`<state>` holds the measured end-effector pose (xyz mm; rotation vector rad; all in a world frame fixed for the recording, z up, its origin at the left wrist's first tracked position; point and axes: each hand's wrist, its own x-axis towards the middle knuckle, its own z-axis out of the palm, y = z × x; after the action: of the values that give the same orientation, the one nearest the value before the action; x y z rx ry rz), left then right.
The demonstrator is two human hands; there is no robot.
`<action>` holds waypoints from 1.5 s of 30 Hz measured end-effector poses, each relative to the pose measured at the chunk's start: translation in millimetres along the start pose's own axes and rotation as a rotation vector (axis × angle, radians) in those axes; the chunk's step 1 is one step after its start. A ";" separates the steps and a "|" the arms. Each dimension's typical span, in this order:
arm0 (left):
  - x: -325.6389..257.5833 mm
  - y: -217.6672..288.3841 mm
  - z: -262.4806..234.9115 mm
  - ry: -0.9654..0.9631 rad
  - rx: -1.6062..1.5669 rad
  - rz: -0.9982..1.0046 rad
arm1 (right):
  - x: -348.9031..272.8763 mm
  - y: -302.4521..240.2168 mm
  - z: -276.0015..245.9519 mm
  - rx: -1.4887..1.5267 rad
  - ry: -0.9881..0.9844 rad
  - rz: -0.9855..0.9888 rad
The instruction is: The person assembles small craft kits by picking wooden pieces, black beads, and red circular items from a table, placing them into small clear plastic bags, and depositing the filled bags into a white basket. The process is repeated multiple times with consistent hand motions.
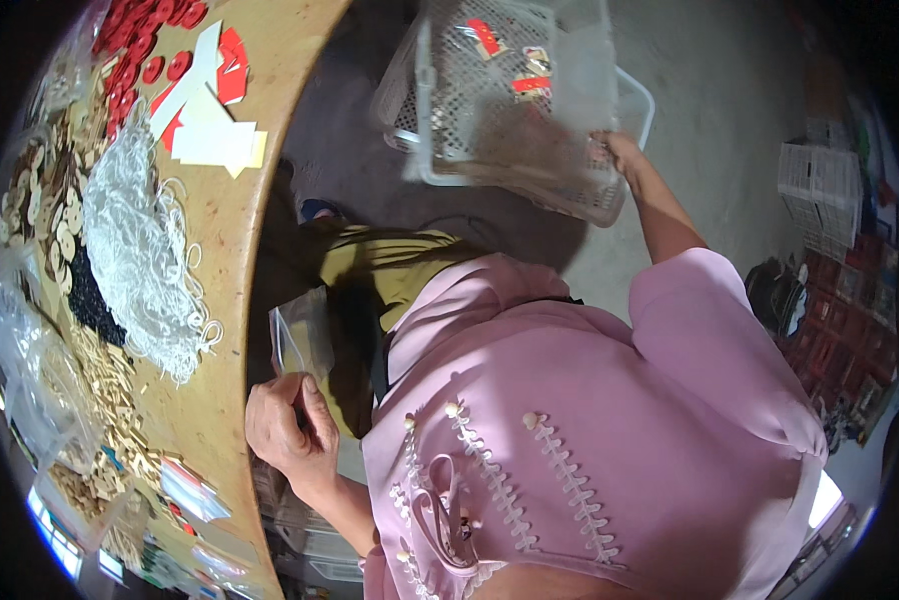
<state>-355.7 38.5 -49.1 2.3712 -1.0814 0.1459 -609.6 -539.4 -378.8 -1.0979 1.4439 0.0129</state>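
Left hand (288,425) pinches a clear plastic bag (302,338) at table edge (238,300); right hand (615,150) grips white basket (510,100)—best steadied while lowered.

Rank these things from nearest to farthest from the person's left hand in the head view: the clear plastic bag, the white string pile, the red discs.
1. Clear plastic bag: held in the left hand, at the table edge.
2. White string pile: on the table, up and to the left.
3. Red discs: at the table's far end.
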 end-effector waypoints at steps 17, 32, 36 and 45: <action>25.2 -20.5 19.4 -0.147 -0.086 0.006 | -210.1 245.4 -221.4 0.436 0.546 0.254; 24.7 -11.4 14.7 -0.205 -0.021 -0.063 | -157.6 235.2 -169.5 0.424 0.363 0.195; 24.6 -13.2 20.3 -0.202 -0.029 -0.063 | -126.5 181.5 -116.3 0.318 0.357 0.064; 23.0 -11.5 22.2 -0.154 -0.027 -0.065 | -34.4 67.7 34.7 0.045 0.211 -0.185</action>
<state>-334.4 18.1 -66.0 2.4224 -1.0666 -0.0747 -631.2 -461.5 -399.6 -1.2204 1.5148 -0.2724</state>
